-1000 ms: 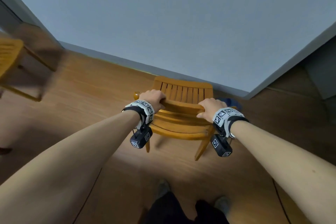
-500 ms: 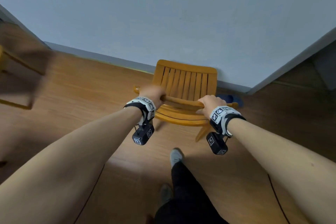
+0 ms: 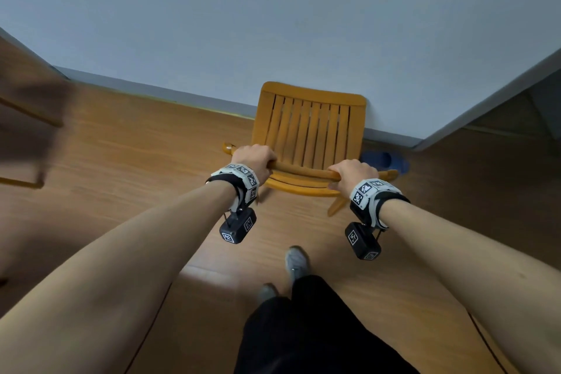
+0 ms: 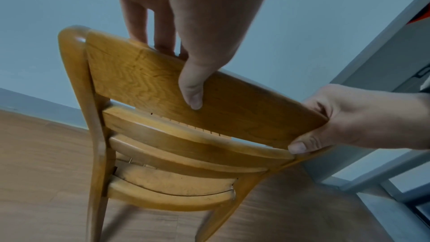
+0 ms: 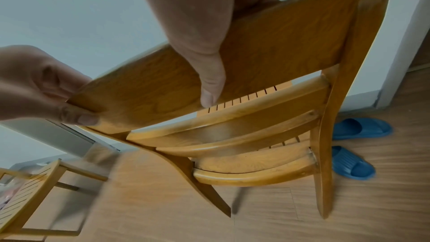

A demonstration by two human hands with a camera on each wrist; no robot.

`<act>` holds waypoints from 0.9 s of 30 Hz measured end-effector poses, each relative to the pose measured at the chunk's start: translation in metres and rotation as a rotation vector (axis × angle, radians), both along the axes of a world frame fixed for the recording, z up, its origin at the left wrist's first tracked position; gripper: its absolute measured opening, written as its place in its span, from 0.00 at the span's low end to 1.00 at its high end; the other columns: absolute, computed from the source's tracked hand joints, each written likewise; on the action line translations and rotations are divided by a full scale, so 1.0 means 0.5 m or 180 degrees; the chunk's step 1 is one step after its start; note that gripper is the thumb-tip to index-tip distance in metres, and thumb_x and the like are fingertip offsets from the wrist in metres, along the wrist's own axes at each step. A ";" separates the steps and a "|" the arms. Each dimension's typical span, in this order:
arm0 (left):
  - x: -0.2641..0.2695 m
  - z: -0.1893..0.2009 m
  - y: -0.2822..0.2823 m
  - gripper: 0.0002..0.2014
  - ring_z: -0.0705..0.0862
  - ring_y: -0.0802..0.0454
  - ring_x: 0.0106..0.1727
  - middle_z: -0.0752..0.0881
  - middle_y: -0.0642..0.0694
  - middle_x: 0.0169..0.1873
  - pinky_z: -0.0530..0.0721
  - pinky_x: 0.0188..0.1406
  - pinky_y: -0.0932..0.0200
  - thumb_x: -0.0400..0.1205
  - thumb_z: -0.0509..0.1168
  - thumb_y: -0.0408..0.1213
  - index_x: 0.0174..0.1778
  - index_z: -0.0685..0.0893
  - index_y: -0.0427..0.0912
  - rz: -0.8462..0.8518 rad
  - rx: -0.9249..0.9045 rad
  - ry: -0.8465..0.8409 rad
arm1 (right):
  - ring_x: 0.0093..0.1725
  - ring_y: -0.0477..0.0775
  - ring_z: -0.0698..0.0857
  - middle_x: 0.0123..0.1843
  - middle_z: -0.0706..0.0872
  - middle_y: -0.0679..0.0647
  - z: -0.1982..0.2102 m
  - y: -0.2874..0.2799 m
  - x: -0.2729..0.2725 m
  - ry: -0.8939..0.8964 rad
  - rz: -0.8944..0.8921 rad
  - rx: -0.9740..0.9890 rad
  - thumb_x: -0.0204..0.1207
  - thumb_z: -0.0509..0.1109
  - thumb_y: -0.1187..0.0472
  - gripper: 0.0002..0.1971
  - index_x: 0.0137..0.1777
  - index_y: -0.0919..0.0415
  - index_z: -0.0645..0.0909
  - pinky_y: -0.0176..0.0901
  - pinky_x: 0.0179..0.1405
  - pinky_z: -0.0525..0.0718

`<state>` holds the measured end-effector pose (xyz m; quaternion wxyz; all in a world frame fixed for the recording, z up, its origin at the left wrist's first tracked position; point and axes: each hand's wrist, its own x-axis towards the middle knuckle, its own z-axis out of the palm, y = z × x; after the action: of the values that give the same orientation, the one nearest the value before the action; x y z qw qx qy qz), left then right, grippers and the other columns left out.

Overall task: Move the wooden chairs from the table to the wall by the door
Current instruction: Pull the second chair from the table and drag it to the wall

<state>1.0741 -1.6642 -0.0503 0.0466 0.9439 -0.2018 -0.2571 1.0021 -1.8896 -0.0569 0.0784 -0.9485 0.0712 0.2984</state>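
Observation:
A wooden chair (image 3: 309,130) with a slatted seat faces the pale wall (image 3: 273,24), its seat front close to the baseboard. My left hand (image 3: 253,158) grips the left end of the top back rail and my right hand (image 3: 353,171) grips the right end. In the left wrist view my left hand (image 4: 186,58) has its thumb on the rear of the chair (image 4: 163,135) rail and fingers over the top. The right wrist view shows my right hand (image 5: 209,62) holding the chair (image 5: 267,117) rail the same way. The chair's legs look blurred above the floor.
A second wooden chair (image 5: 28,190) stands at the left, blurred in the head view. A pair of blue slippers (image 5: 358,141) lies on the floor right of the chair, near the wall corner (image 3: 425,143). My feet (image 3: 296,261) are just behind the chair.
The chair has moved forward toward the wall with both hands on its back rail; I have stepped after it. The other chair has slid further out of view at the left.

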 end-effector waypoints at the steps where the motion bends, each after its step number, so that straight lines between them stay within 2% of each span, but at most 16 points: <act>1: 0.001 -0.006 0.007 0.08 0.86 0.44 0.50 0.88 0.50 0.45 0.85 0.47 0.51 0.82 0.68 0.37 0.51 0.90 0.53 0.0024 -0.0010 -0.0011 | 0.49 0.57 0.85 0.45 0.86 0.49 -0.005 0.008 -0.001 -0.0004 0.0006 -0.0004 0.80 0.73 0.47 0.04 0.46 0.44 0.85 0.52 0.47 0.82; 4: 0.000 -0.025 0.039 0.12 0.86 0.43 0.54 0.89 0.49 0.50 0.85 0.51 0.50 0.82 0.69 0.36 0.57 0.91 0.55 0.0191 -0.0076 -0.0025 | 0.49 0.58 0.83 0.46 0.86 0.50 -0.023 0.048 -0.005 0.0026 -0.0001 0.0030 0.81 0.72 0.49 0.02 0.48 0.44 0.85 0.51 0.46 0.79; 7: -0.007 -0.043 0.068 0.12 0.86 0.42 0.55 0.89 0.48 0.51 0.85 0.52 0.49 0.82 0.71 0.37 0.59 0.91 0.55 0.0251 -0.0107 0.0010 | 0.49 0.59 0.82 0.48 0.86 0.51 -0.039 0.079 -0.013 0.0063 -0.0101 0.0053 0.81 0.72 0.50 0.02 0.50 0.44 0.86 0.51 0.49 0.80; 11: -0.053 -0.082 0.092 0.15 0.85 0.40 0.60 0.89 0.46 0.57 0.84 0.58 0.47 0.82 0.71 0.38 0.64 0.89 0.57 0.0144 -0.0067 0.0058 | 0.58 0.63 0.86 0.54 0.88 0.54 -0.074 0.100 -0.060 0.0217 -0.0050 -0.0016 0.82 0.72 0.54 0.08 0.59 0.43 0.85 0.54 0.53 0.84; 13: -0.080 -0.107 0.101 0.15 0.81 0.39 0.66 0.88 0.45 0.60 0.80 0.64 0.47 0.83 0.69 0.40 0.66 0.87 0.57 0.0122 -0.0074 -0.0066 | 0.56 0.63 0.87 0.56 0.88 0.54 -0.090 0.106 -0.089 0.0114 -0.0074 -0.0081 0.83 0.69 0.57 0.12 0.62 0.41 0.84 0.54 0.52 0.86; 16: -0.094 -0.132 0.106 0.15 0.78 0.40 0.70 0.88 0.45 0.61 0.73 0.72 0.47 0.86 0.67 0.39 0.68 0.86 0.55 0.0205 -0.0216 -0.0241 | 0.53 0.61 0.87 0.54 0.88 0.54 -0.098 0.107 -0.102 -0.0035 -0.0155 0.0007 0.83 0.69 0.57 0.13 0.64 0.42 0.86 0.53 0.50 0.88; 19: -0.099 -0.134 0.101 0.14 0.79 0.42 0.70 0.88 0.46 0.59 0.63 0.82 0.46 0.83 0.66 0.35 0.64 0.87 0.49 0.0154 -0.0298 -0.0208 | 0.53 0.61 0.87 0.55 0.89 0.54 -0.094 0.106 -0.109 -0.0072 -0.0152 0.0075 0.82 0.71 0.55 0.12 0.64 0.42 0.85 0.51 0.49 0.86; 21: -0.110 -0.120 0.101 0.19 0.77 0.43 0.72 0.85 0.45 0.65 0.65 0.81 0.45 0.81 0.67 0.36 0.69 0.84 0.45 0.0110 -0.0296 -0.0133 | 0.54 0.62 0.87 0.56 0.89 0.55 -0.085 0.111 -0.124 -0.0204 -0.0259 0.0065 0.82 0.70 0.55 0.11 0.63 0.45 0.84 0.53 0.51 0.87; 23: -0.124 -0.095 0.108 0.25 0.76 0.43 0.74 0.81 0.44 0.72 0.74 0.76 0.46 0.81 0.68 0.37 0.76 0.79 0.43 0.0259 -0.0401 0.0020 | 0.56 0.63 0.87 0.59 0.89 0.57 -0.067 0.116 -0.141 -0.0247 -0.0404 0.0096 0.82 0.68 0.56 0.14 0.67 0.49 0.83 0.54 0.54 0.87; 25: -0.129 -0.058 0.120 0.24 0.80 0.44 0.68 0.81 0.43 0.71 0.83 0.65 0.46 0.81 0.67 0.38 0.74 0.79 0.43 0.0403 -0.0492 0.0092 | 0.60 0.63 0.86 0.64 0.87 0.58 -0.034 0.124 -0.148 -0.0251 -0.0412 0.0115 0.82 0.68 0.56 0.20 0.74 0.51 0.80 0.55 0.57 0.87; 27: -0.127 -0.015 0.138 0.26 0.83 0.45 0.65 0.81 0.45 0.73 0.85 0.59 0.50 0.81 0.67 0.39 0.77 0.77 0.45 0.0589 -0.0546 0.0112 | 0.66 0.63 0.85 0.71 0.84 0.58 0.001 0.135 -0.137 -0.0280 -0.0321 0.0110 0.83 0.68 0.55 0.24 0.80 0.51 0.75 0.55 0.60 0.86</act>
<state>1.0106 -1.5952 -0.0578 0.1541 0.9464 -0.1342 -0.2500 0.9336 -1.8222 -0.0562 0.1128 -0.9544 0.1101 0.2533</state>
